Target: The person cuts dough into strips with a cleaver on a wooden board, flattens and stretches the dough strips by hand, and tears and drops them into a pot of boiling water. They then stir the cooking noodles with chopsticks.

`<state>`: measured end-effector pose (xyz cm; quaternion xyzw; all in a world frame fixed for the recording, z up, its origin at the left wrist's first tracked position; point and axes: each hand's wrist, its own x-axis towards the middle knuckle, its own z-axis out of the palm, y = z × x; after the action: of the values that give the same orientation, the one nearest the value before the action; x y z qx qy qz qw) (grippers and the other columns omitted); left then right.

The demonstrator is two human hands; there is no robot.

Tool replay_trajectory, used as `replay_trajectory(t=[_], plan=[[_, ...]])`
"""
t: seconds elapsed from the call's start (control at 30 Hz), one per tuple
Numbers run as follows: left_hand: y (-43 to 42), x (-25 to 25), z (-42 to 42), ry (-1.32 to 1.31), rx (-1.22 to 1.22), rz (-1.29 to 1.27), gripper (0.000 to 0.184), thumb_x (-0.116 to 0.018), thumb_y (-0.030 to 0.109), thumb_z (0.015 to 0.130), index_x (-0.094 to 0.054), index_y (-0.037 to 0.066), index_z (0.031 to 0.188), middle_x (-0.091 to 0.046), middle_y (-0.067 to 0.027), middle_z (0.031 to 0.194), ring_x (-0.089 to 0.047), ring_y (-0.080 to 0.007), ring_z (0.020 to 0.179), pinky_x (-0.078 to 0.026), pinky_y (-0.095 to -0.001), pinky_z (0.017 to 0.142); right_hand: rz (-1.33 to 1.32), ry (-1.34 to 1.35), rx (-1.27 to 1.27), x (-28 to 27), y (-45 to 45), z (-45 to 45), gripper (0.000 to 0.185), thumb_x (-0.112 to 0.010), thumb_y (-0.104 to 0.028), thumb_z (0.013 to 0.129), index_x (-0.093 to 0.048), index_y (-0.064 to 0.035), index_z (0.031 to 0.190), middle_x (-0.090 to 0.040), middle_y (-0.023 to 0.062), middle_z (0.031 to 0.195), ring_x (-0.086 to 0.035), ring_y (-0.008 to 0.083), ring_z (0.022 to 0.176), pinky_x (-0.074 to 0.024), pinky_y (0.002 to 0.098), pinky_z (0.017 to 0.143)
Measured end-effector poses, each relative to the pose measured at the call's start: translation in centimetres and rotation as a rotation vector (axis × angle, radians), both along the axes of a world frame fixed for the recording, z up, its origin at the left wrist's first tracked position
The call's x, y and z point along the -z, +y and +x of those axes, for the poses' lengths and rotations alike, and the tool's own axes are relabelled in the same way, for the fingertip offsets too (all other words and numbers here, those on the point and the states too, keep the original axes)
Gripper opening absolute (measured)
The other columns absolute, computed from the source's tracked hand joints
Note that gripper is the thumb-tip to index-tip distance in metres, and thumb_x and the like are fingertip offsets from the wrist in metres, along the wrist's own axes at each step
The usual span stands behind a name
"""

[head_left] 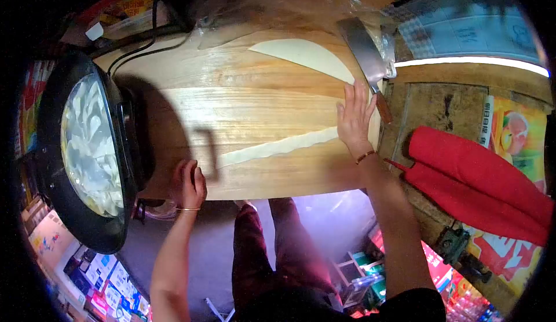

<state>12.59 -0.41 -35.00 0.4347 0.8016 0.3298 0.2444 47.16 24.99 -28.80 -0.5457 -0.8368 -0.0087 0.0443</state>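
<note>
A long narrow strip of dough [272, 149] with a wavy edge lies slantwise across the wooden board [231, 113]. My right hand [354, 119] rests at the strip's right end, fingers stretched out flat. Its fingertips reach the lower tip of a half-round dough sheet [304, 55]. Just beyond them lies a cleaver [364, 47], its wooden handle beside my fingers. My left hand [190, 184] is at the board's front edge, left of the strip, with fingers curled in; whatever they may hold is hidden. Beside it stands a black wok [120, 218] containing pale dough pieces in liquid [90, 148].
Black cables [130, 55] run behind the wok. Clear plastic film [217, 29] lies along the board's far edge. To the right, a red cloth item [475, 177] lies on a worn wooden surface [431, 110]. A blue patterned cover [469, 32] is at the far right.
</note>
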Motion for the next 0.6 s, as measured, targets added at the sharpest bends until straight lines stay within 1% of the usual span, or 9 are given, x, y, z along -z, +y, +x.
replay_trajectory(t=[0.03, 0.1, 0.27, 0.33, 0.43, 0.47, 0.5, 0.53, 0.6], plan=[[0.3, -0.6, 0.1, -0.021, -0.007, -0.013, 0.020, -0.053, 0.015, 0.080, -0.054, 0.007, 0.098, -0.053, -0.0159, 0.098, -0.049, -0.0341, 0.090, -0.040, -0.0426, 0.079, -0.001, -0.046, 0.013, -0.2, 0.3, -0.1, 0.051, -0.048, -0.022, 0.084, -0.029, -0.0068, 0.129, -0.020, 0.0142, 0.137, -0.014, 0.0273, 0.129, -0.0018, 0.0529, 0.103], [1.0, -1.9, -0.1, 0.211, 0.122, 0.048, 0.020, -0.053, 0.017, 0.080, -0.054, 0.007, 0.098, -0.054, -0.0156, 0.097, -0.050, -0.0344, 0.090, -0.040, -0.0424, 0.079, -0.008, -0.070, -0.001, -0.1, 0.5, 0.2, 0.051, -0.047, -0.022, 0.084, -0.029, -0.0073, 0.129, -0.020, 0.0146, 0.138, -0.013, 0.0275, 0.130, -0.0020, 0.0528, 0.103], [0.0, 1.2, -0.4, -0.006, 0.065, 0.083, 0.020, -0.053, 0.014, 0.080, -0.054, 0.007, 0.099, -0.054, -0.0156, 0.097, -0.050, -0.0342, 0.090, -0.040, -0.0420, 0.078, 0.055, -0.138, 0.022, -0.2, 1.2, 0.8, 0.052, -0.047, -0.024, 0.084, -0.028, -0.0066, 0.130, -0.023, 0.0143, 0.136, -0.016, 0.0252, 0.129, -0.0040, 0.0498, 0.104], [0.0, 2.2, 0.1, 0.038, 0.073, 0.184, 0.020, -0.054, 0.013, 0.079, -0.054, 0.007, 0.097, -0.054, -0.0143, 0.096, -0.051, -0.0331, 0.089, -0.041, -0.0404, 0.077, 0.097, -0.224, 0.021, -1.4, 0.7, 0.0, 0.053, -0.049, -0.027, 0.083, -0.033, -0.0053, 0.128, -0.026, 0.0130, 0.136, -0.019, 0.0232, 0.129, -0.0041, 0.0496, 0.104], [0.4, 1.1, -0.1, 0.018, 0.070, 0.147, 0.018, -0.053, 0.014, 0.079, -0.054, 0.007, 0.096, -0.055, -0.0131, 0.095, -0.052, -0.0324, 0.088, -0.042, -0.0394, 0.076, -0.050, -0.068, -0.153, -2.6, -4.5, -8.9, 0.051, -0.050, -0.027, 0.082, -0.037, -0.0048, 0.126, -0.028, 0.0115, 0.135, -0.020, 0.0220, 0.128, -0.0038, 0.0495, 0.105], [0.5, 1.0, -0.2, 0.096, 0.054, 0.178, 0.018, -0.053, 0.014, 0.079, -0.054, 0.007, 0.096, -0.055, -0.0127, 0.095, -0.052, -0.0322, 0.088, -0.042, -0.0399, 0.076, -0.184, 0.081, -0.227, -2.6, -6.3, -13.1, 0.050, -0.050, -0.027, 0.081, -0.039, -0.0058, 0.125, -0.030, 0.0105, 0.135, -0.021, 0.0207, 0.128, -0.0036, 0.0487, 0.105], [0.7, 1.0, -0.5, 0.331, 0.063, 0.211, 0.019, -0.053, 0.015, 0.079, -0.054, 0.007, 0.096, -0.055, -0.0128, 0.096, -0.052, -0.0317, 0.089, -0.042, -0.0405, 0.077, -0.246, 0.054, -0.362, -2.5, -7.8, -16.6, 0.049, -0.049, -0.026, 0.081, -0.039, -0.0070, 0.125, -0.031, 0.0104, 0.134, -0.021, 0.0203, 0.128, -0.0048, 0.0476, 0.105], [0.7, 0.6, -0.7, 0.343, 0.043, 0.227, 0.020, -0.053, 0.015, 0.079, -0.053, 0.007, 0.097, -0.055, -0.0131, 0.097, -0.052, -0.0317, 0.089, -0.042, -0.0406, 0.077, -0.242, 0.154, -0.414, -3.5, -8.8, -19.9, 0.048, -0.048, -0.027, 0.082, -0.039, -0.0079, 0.125, -0.032, 0.0105, 0.134, -0.021, 0.0213, 0.128, -0.0066, 0.0479, 0.105], [0.9, 0.2, -0.6, 0.356, 0.010, 0.244, 0.020, -0.053, 0.015, 0.079, -0.053, 0.007, 0.098, -0.055, -0.0133, 0.098, -0.053, -0.0316, 0.090, -0.042, -0.0407, 0.077, -0.165, 0.109, -0.466, -1.8, -9.7, -23.4, 0.048, -0.046, -0.028, 0.083, -0.038, -0.0075, 0.125, -0.031, 0.0106, 0.134, -0.021, 0.0238, 0.127, -0.0092, 0.0496, 0.104]])
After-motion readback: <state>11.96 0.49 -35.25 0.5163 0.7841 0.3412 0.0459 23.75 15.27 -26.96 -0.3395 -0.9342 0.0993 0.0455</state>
